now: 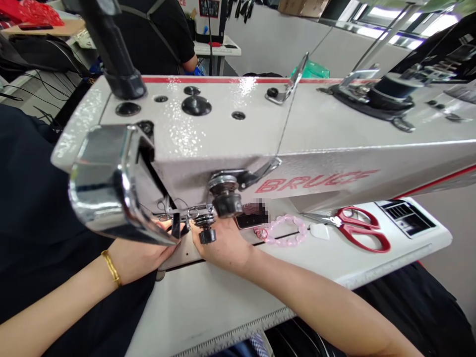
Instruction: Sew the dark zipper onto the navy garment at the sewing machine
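Observation:
Both my hands are close together under the head of a white sewing machine (316,171), near the needle area. My left hand (139,255), with a gold bracelet (110,268) at its wrist, looks closed on a bit of dark cloth (180,229); the chrome cover (102,178) hides part of its fingers. Beside it, my right hand (221,243) rests on the machine bed, its fingers mostly hidden behind the tension knobs (226,198). More dark navy cloth (33,213) spreads at the left, beneath my left arm.
Right of my right hand lie a phone (251,218), a pink bead bracelet (286,242), a white chalk-like piece (320,231) and red-handled scissors (357,228). A ruler strip (238,331) runs along the table's front edge. Beyond the machine sits a person in black (148,39).

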{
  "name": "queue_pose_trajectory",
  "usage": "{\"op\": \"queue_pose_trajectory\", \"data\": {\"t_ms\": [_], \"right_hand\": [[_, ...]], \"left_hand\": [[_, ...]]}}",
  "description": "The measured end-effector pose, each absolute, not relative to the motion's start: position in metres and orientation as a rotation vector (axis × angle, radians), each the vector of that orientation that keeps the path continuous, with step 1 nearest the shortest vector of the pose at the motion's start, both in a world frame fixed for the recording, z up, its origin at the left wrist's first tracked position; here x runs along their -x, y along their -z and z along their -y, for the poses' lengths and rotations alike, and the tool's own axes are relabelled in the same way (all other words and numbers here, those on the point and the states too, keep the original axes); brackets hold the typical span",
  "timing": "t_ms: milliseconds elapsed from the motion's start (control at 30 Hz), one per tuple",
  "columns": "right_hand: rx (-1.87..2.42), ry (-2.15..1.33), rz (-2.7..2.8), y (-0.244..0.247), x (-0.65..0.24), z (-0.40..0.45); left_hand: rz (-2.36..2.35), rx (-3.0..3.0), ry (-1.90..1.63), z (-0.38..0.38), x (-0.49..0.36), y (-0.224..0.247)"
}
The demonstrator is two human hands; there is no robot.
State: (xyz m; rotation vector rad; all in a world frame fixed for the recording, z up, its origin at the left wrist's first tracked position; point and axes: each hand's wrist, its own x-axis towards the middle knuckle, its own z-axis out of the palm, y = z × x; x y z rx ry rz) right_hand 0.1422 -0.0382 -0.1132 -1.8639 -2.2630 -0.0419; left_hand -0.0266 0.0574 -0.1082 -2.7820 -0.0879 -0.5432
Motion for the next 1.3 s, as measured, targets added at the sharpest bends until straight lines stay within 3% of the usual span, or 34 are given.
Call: {"op": "queue_pose_trajectory", "data": {"t_ms": [300, 733, 1300], "right_hand": [[1.848, 0.133, 2.209, 0.117, -0.141, 0.038], [1.886, -0.25, 1.908, 0.115, -0.151, 0.031], [1.885, -0.245, 1.972, 0.111, -0.152, 0.028]], "left_hand": [[0.157, 2.822, 0.545, -0.058, 0.022, 0.102], [0.176, 2.899, 0.524, -0.063, 0.026, 0.107], [0.099, 2.899, 0.624, -0.062, 0.026, 0.11]]}}
